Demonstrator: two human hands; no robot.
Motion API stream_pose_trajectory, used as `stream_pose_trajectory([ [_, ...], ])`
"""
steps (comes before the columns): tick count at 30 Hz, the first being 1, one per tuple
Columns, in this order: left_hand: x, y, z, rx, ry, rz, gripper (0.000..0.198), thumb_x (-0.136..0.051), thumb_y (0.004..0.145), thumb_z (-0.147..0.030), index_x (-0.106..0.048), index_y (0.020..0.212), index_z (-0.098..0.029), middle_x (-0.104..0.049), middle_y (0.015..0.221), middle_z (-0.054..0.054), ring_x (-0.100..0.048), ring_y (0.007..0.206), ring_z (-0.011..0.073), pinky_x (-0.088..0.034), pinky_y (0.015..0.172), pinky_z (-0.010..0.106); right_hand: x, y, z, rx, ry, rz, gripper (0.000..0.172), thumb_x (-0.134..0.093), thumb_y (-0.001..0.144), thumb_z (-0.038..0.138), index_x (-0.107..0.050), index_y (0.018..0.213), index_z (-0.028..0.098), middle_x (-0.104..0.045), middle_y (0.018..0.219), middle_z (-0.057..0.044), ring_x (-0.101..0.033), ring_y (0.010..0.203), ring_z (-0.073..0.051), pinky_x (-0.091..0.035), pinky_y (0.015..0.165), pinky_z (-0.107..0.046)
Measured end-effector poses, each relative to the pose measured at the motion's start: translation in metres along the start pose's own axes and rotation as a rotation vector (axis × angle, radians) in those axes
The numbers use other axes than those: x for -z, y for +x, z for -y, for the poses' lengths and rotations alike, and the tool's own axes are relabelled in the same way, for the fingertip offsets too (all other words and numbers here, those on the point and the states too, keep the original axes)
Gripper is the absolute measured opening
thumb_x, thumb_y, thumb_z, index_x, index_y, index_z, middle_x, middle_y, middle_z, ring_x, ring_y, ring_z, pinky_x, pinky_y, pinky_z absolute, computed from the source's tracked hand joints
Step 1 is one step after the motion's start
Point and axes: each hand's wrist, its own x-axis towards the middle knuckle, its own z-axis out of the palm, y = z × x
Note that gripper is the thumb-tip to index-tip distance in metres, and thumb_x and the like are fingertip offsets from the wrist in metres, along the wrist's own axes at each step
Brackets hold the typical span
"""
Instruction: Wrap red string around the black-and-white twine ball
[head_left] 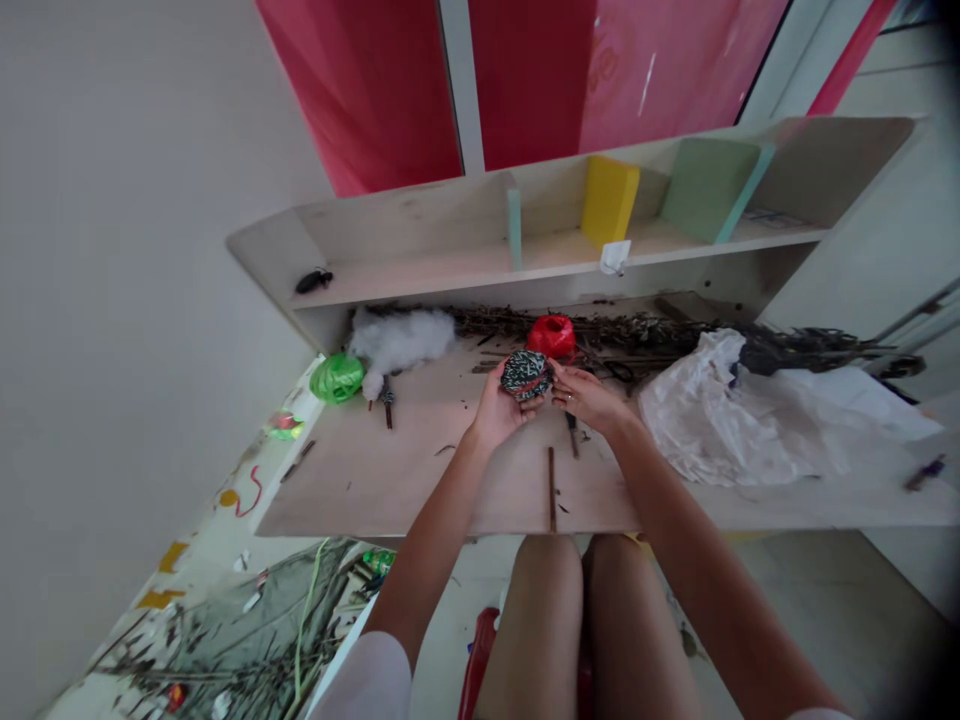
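Note:
A round ball [525,374] of dark-and-white speckled strands, with a reddish line across its lower part, is held above the desk. My left hand [499,408] cups it from the left and below, its fingers curled under. On the ball's right edge, the thumb and fingers of my right hand [589,397] are closed; a ring shows on one finger. Whether they also pinch a loose strand is too small to tell. Just behind the ball sits a red roll of plastic twine [551,335]. A thin brown stick [552,488] lies on the desk below my hands.
White fluffy stuffing [405,338] and a green twine roll [337,378] lie at left. Dry twigs [495,320] line the back beneath a shelf [420,275] with dividers. A crumpled white plastic bag [720,420] covers the right side. More twigs [247,640] litter the floor at lower left.

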Motion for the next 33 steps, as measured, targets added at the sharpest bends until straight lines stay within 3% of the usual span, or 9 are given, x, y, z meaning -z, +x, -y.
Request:
stream_pose_trajectory([
  [6, 0.0003, 0.0017, 0.0020, -0.014, 0.043, -0.023, 0.069, -0.028, 0.086, -0.066, -0.062, 0.109, -0.011, -0.069, 0.076, 0.010, -0.064, 0.062, 0.0168, -0.048, 0.054, 0.025, -0.0014, -0.0006, 0.0012, 0.009, 0.002, -0.006, 0.034, -0.085, 0.052, 0.040, -0.062, 0.070, 0.022, -0.044, 0.053, 0.008, -0.037, 0.046, -0.004, -0.038, 0.050, -0.020],
  [12, -0.0001, 0.0029, 0.0067, -0.065, 0.089, -0.096, 0.040, -0.050, 0.088, -0.045, -0.059, 0.115, -0.017, -0.070, 0.080, 0.005, -0.064, 0.061, 0.0124, -0.049, 0.058, 0.022, -0.0036, -0.0025, 0.0026, -0.001, 0.008, -0.009, 0.036, -0.086, 0.050, 0.040, -0.064, 0.073, 0.022, -0.045, 0.055, 0.008, -0.037, 0.047, -0.004, -0.039, 0.051, -0.020],
  [16, -0.0025, 0.0016, 0.0042, -0.060, 0.047, -0.109, 0.053, -0.045, 0.085, -0.058, -0.062, 0.108, -0.013, -0.068, 0.075, 0.007, -0.062, 0.057, 0.0122, -0.050, 0.055, 0.021, -0.0030, -0.0020, 0.0022, 0.010, 0.019, 0.020, 0.036, -0.085, 0.053, 0.039, -0.066, 0.080, 0.023, -0.043, 0.056, 0.009, -0.033, 0.045, -0.003, -0.037, 0.049, -0.020],
  [24, 0.0001, 0.0030, 0.0044, -0.094, 0.026, -0.077, 0.051, -0.052, 0.082, -0.056, -0.058, 0.114, -0.017, -0.063, 0.070, 0.004, -0.053, 0.048, 0.0086, -0.038, 0.039, 0.016, 0.0005, 0.0019, -0.0019, 0.031, 0.040, -0.007, 0.035, -0.084, 0.055, 0.039, -0.066, 0.082, 0.024, -0.039, 0.055, 0.009, -0.032, 0.046, -0.004, -0.035, 0.049, -0.020],
  [33, -0.0035, 0.0013, 0.0035, -0.107, 0.022, -0.127, 0.054, -0.058, 0.079, -0.056, -0.057, 0.119, -0.019, -0.063, 0.072, 0.004, -0.049, 0.047, 0.0067, -0.034, 0.038, 0.016, -0.0013, -0.0004, 0.0036, 0.048, 0.080, -0.001, 0.034, -0.084, 0.054, 0.038, -0.063, 0.076, 0.023, -0.032, 0.052, 0.010, -0.029, 0.045, -0.004, -0.033, 0.048, -0.020],
])
